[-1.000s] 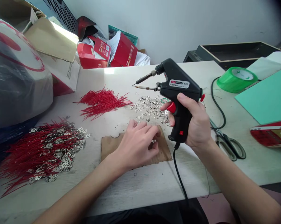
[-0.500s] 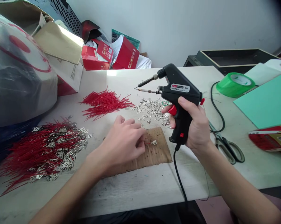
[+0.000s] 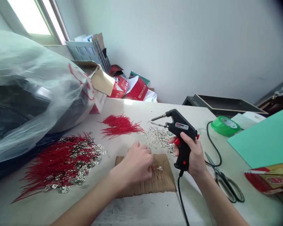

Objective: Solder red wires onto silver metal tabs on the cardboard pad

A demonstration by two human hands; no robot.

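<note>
My right hand [image 3: 194, 153] is wrapped round the grip of a black soldering gun [image 3: 182, 125] with a red trigger, its two tips pointing left above a scatter of small metal parts [image 3: 159, 136]. Over a piece of brown cardboard [image 3: 143, 186], my left hand [image 3: 138, 163] has its fingers closed; a red wire seems to run out of them towards a small metal tab [image 3: 159, 168] lying on the cardboard. Behind it lies a pile of plain red wires [image 3: 120, 125]. Further left is a heap of red wires with metal tabs [image 3: 63, 160].
A big plastic bag [image 3: 38, 94] fills the left side. Scissors [image 3: 226, 182], green tape [image 3: 226, 126], a turquoise sheet [image 3: 264, 138] and a red and yellow packet [image 3: 268, 179] are on the right. Red boxes [image 3: 138, 89] and a black tray [image 3: 228, 105] stand at the back.
The view has tilted up, so the table sits lower and a window shows. My left hand remains over the cardboard and my right hand still holds the soldering gun.
</note>
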